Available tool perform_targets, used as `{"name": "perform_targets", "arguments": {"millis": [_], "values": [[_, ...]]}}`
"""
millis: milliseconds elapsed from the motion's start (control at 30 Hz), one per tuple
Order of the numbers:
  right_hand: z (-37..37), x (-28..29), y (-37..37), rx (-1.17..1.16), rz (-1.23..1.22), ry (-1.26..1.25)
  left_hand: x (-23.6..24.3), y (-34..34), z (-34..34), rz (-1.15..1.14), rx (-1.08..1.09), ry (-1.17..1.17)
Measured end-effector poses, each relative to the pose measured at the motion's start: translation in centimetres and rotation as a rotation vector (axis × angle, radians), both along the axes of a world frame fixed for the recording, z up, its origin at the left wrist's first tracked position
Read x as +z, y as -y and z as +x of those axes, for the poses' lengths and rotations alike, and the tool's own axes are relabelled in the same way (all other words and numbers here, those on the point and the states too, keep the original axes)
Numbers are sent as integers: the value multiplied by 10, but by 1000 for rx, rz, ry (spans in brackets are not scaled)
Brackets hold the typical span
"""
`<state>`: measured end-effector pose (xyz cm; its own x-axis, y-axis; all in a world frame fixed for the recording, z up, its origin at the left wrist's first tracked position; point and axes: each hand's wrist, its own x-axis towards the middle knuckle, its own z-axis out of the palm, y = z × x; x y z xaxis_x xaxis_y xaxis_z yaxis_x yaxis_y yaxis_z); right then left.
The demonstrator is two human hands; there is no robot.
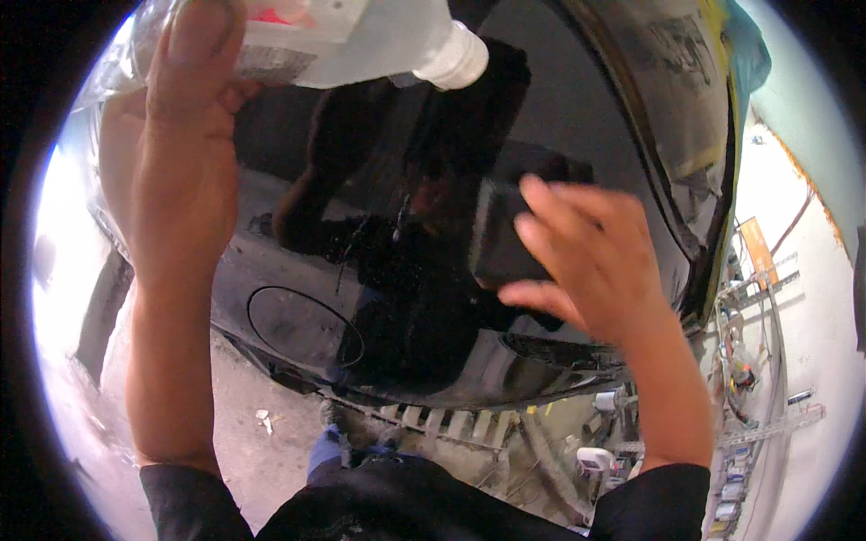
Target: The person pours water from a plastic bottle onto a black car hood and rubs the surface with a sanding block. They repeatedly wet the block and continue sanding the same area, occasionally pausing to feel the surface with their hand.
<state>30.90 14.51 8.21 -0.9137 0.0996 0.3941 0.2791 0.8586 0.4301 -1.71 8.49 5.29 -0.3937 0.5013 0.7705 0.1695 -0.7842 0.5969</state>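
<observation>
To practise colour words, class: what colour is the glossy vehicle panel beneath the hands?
The vehicle panel is black, seen best in the head view.

We see uneven light: harsh white glare burns out the left rim, while the wall (830,361) at right reads pale and bright. The glossy black panel (433,352) is much darker and mirrors dim silhouettes (311,194) like a smoked glass. Motion blur smears the fingers of the right hand (586,252); the left hand (176,126) and the translucent bottle (361,41) look sharper to us. Fisheye distortion bows the panel's edges, black vignetting swallows the corners, and we find the small clutter (740,379) at lower right too soft to make out.
</observation>
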Motion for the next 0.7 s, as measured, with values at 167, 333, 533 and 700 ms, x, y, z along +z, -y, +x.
{"name": "perform_targets", "arguments": {"millis": [167, 333, 533, 700], "values": [[-2, 5, -7, 21, 64, -40, -4, -12, 5, 13, -49, 58], [-16, 8, -12, 18, 80, -51, -17, -26, -27, 122, -92, 164], [5, 3, -10, 29, 67, -77, -27, -29, -24, 82, -128, 221], [-18, 8, -16, 36, 112, -97, -21, -30, -26, 51, -63, 91]]}}
